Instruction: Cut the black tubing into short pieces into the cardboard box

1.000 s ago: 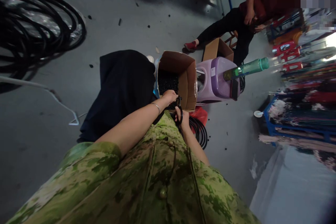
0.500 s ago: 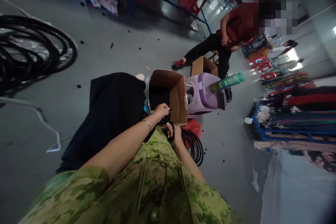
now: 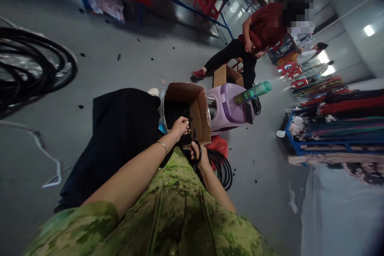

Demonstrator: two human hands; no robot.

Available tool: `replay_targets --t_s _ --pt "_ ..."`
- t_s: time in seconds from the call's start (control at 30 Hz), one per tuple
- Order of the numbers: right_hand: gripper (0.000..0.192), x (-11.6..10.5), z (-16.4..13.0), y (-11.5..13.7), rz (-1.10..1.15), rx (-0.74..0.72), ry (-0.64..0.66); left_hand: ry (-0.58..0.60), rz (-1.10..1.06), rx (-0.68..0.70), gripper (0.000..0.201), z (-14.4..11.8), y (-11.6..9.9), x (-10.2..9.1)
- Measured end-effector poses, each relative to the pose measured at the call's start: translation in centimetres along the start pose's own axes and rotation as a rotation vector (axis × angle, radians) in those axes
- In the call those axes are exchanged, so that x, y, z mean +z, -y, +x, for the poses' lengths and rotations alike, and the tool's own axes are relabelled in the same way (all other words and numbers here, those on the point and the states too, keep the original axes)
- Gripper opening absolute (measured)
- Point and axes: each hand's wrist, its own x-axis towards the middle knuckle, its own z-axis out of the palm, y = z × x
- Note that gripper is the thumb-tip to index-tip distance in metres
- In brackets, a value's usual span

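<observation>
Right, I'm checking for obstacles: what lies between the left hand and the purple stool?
The cardboard box's wall stands between the left hand and the purple stool, in the head view.

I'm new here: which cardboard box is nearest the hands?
The near box, with the left hand over its opening; the other box stands by the co-worker.

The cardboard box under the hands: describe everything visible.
The box is brown, open-topped cardboard with one shiny, taped-looking edge. Small black pieces lie inside. The left hand is over its opening, the right hand by its near edge; whether either touches it is unclear. A lilac stool stands beside it.
</observation>
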Motion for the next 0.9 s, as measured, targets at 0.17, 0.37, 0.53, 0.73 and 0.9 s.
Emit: replay_targets --t_s 0.17,0.37,0.53,0.73,0.9 --pt "0.052 0.2 -0.1 0.1 0.049 -0.009 0.021 -0.123 -0.129 0.165 0.017 0.6 -0.8 -0.8" --pt "0.053 0.5 -0.1 -0.2 0.075 -0.016 0.027 -0.542 0.221 0.518 0.019 1.2 -1.3 -2.4" --pt "0.054 0.6 0.1 -0.6 0.065 -0.021 0.015 -0.464 0.550 0.546 0.022 1.1 -1.0 -2.5" --pt "0.054 0.6 -0.1 -0.5 0.068 -0.032 0.009 -0.017 0.786 0.340 0.009 2.9 1.1 -1.8" --pt "0.054 0.5 -0.2 -0.7 0.050 -0.035 0.033 -0.028 0.569 0.279 0.018 3.2 1.6 -1.6"
